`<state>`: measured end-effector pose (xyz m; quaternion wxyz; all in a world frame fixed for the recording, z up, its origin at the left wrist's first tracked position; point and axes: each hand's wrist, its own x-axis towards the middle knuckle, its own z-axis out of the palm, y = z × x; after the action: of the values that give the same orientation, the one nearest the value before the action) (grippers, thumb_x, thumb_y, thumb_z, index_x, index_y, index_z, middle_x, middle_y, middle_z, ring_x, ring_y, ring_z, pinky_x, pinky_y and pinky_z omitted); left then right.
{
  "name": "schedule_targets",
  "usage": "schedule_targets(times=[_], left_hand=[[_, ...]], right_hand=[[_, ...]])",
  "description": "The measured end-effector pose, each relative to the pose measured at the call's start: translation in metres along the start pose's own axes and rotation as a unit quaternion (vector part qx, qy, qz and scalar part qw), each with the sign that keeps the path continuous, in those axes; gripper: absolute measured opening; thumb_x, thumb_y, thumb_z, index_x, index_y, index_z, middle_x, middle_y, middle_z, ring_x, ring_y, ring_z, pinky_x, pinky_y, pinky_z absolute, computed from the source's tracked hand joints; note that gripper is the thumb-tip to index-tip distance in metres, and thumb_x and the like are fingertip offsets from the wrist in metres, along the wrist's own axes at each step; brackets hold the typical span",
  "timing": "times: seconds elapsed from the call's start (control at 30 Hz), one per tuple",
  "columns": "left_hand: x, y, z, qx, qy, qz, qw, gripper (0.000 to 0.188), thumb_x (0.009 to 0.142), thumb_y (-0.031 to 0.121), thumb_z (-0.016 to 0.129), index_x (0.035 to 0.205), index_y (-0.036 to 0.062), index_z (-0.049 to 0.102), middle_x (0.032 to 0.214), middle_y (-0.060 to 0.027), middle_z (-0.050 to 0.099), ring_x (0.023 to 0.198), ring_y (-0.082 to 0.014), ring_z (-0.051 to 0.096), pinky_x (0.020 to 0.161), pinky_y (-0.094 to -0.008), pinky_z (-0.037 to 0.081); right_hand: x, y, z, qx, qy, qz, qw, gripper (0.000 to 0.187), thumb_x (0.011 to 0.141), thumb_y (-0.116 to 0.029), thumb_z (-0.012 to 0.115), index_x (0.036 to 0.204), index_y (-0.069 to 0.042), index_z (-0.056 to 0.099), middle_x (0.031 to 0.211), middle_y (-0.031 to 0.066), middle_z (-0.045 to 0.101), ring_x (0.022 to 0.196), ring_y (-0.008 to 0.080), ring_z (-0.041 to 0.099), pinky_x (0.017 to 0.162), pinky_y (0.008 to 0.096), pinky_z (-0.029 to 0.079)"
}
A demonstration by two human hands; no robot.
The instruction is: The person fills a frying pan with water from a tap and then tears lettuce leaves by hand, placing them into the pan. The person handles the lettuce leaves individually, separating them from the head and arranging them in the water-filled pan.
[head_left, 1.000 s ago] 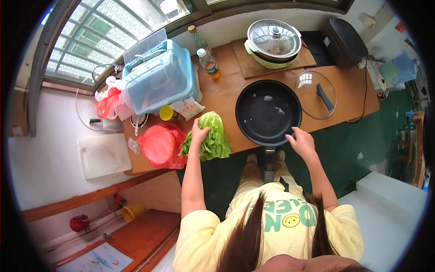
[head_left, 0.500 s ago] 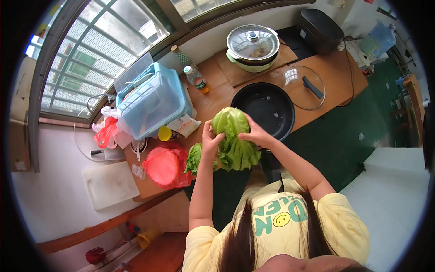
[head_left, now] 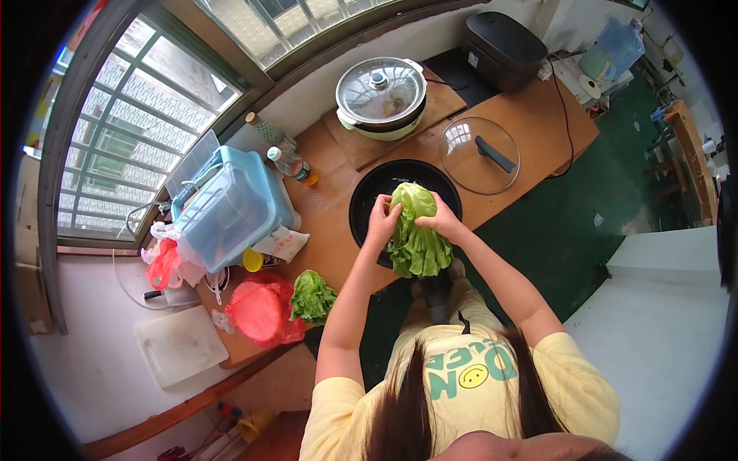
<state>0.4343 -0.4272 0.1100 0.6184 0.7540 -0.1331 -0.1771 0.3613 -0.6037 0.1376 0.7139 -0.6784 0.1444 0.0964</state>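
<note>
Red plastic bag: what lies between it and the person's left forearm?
In the head view, a leafy green bunch, separate from the held lettuce, lies between the red plastic bag and the left forearm.

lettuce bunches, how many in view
2: one lettuce bunch held by the left hand and right hand, partly over the frying pan; another lettuce bunch beside the red bag. Others may be hidden.

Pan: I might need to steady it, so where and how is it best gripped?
Probably close a hand around the outer end of the handle, from the near side: it juts past the table edge, while lettuce covers part of the pan's near rim.
</note>
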Motion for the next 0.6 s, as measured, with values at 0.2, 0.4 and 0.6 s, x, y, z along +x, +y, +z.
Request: schedule_targets(times=[0.2, 0.4, 0.6], left_hand=[[0.015, 0.031, -0.055, 0.157, -0.073, -0.006, 0.985, 0.014, 0.085, 0.015, 0.061, 0.085, 0.001, 0.058, 0.071, 0.0022, 0.054, 0.066, -0.0049, 0.047, 0.058, -0.0217, 0.04], [0.029, 0.017, -0.071, 0.188, -0.028, -0.036, 0.981, 0.024, 0.081, 0.017, 0.065, 0.098, 0.001, 0.059, 0.077, -0.0053, 0.057, 0.072, -0.0126, 0.055, 0.066, -0.0281, 0.046], [0.018, 0.025, -0.001, 0.018, -0.026, 0.023, 0.999, 0.035, 0.088, 0.021, 0.059, 0.117, 0.0024, 0.054, 0.105, -0.0069, 0.059, 0.095, -0.013, 0.056, 0.079, -0.0263, 0.045]], right_hand=[[0.006, -0.023, -0.029, -0.102, -0.105, 0.011, 0.989, 0.077, 0.063, -0.014, 0.07, 0.131, -0.008, 0.035, 0.114, 0.0101, 0.054, 0.105, 0.0186, 0.052, 0.09, 0.0317, 0.041], [0.013, -0.039, -0.052, -0.021, -0.177, 0.042, 0.983, 0.081, 0.065, -0.013, 0.071, 0.135, -0.006, 0.031, 0.12, 0.01, 0.051, 0.109, 0.0188, 0.049, 0.092, 0.0326, 0.041], [0.013, -0.041, -0.051, 0.03, -0.193, 0.072, 0.978, 0.084, 0.065, -0.012, 0.071, 0.137, -0.006, 0.029, 0.122, 0.0095, 0.049, 0.111, 0.0188, 0.048, 0.094, 0.0325, 0.039]])
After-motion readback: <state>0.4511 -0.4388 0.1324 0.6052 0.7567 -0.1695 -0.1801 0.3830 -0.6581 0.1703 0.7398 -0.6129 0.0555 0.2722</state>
